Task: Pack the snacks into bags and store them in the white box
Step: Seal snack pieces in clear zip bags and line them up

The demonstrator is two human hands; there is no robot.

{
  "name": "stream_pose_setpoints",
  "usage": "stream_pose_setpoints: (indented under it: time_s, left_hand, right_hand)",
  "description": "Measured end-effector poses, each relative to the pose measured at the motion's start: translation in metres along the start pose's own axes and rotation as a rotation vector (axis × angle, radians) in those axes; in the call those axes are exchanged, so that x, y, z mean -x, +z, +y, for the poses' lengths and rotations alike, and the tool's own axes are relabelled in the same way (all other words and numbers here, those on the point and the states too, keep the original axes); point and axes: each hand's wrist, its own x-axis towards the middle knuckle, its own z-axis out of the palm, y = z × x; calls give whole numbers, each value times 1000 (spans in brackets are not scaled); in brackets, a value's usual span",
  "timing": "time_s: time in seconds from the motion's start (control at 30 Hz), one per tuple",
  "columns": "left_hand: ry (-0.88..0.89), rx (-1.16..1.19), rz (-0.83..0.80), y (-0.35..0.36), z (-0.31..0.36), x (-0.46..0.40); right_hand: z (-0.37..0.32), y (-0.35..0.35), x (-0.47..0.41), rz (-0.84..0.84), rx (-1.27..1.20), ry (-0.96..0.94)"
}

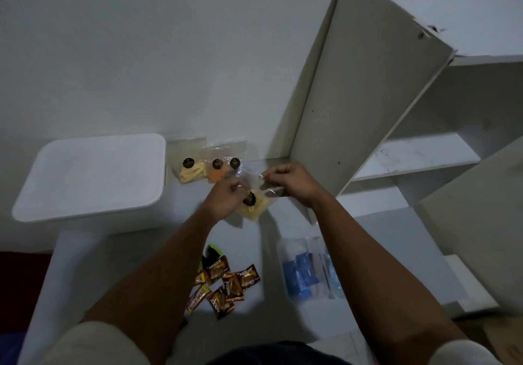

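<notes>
A clear bag (256,207) with yellow snack sticks and a black round sticker hangs just above the white floor at the middle. My left hand (226,195) pinches its top on the left side and my right hand (291,185) pinches the top on the right. Behind them, by the wall, lie packed clear bags (195,168) with yellow and orange snacks and black stickers. The white box (90,176) stands to the left, seen from above. Loose brown snack packets (229,282) lie near me between my forearms.
A tall white shelf unit (402,104) rises on the right, its side panel close to my right hand. A clear pack with blue packets (305,272) lies under my right forearm. A dark red surface (19,274) shows at the lower left.
</notes>
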Motion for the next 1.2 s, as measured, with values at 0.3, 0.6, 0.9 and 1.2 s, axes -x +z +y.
stream_pose_setpoints:
  time_s: [0.3,0.6,0.9,1.2]
  left_hand:
    - [-80,156,115,39,-22,-66]
    - [-171,-160,96,65,-28,-145]
    - [-352,-39,129,77,-36,-218]
    - [-419,92,219,77,-30,-229]
  right_hand:
    - [60,-22,-60,77,18,57]
    - [83,-27,-161,219,109,114]
    - [87,-34,-241,340,135,149]
    - [88,-34,-254,410,180,186]
